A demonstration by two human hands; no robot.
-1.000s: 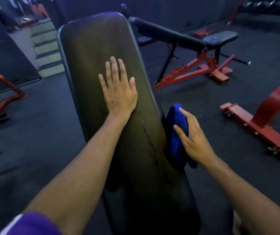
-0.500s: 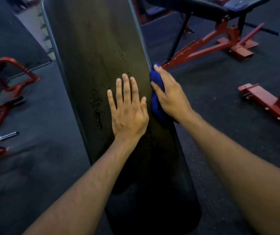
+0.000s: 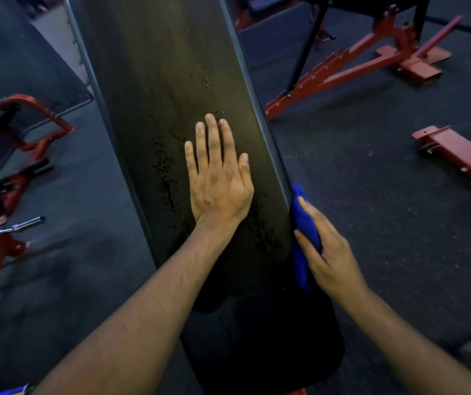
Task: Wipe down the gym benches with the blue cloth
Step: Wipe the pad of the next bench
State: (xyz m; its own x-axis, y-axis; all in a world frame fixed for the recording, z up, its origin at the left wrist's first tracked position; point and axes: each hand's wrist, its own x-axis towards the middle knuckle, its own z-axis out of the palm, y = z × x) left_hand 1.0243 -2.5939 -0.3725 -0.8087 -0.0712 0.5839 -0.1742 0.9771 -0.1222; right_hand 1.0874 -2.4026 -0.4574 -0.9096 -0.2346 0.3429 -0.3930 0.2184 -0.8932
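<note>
The right hand (image 3: 332, 260) grips the blue cloth (image 3: 304, 238) against the right edge of the black bench pad (image 3: 171, 81). The left hand (image 3: 218, 178) lies flat, fingers straight, on the pad. Red bench frames (image 3: 357, 67) stand on the floor to the pad's right.

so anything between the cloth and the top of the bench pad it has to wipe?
Only the left hand, resting flat on the bench pad. The right hand presses the blue cloth against the pad's right edge; the rest of the top shows nothing on it.
</note>
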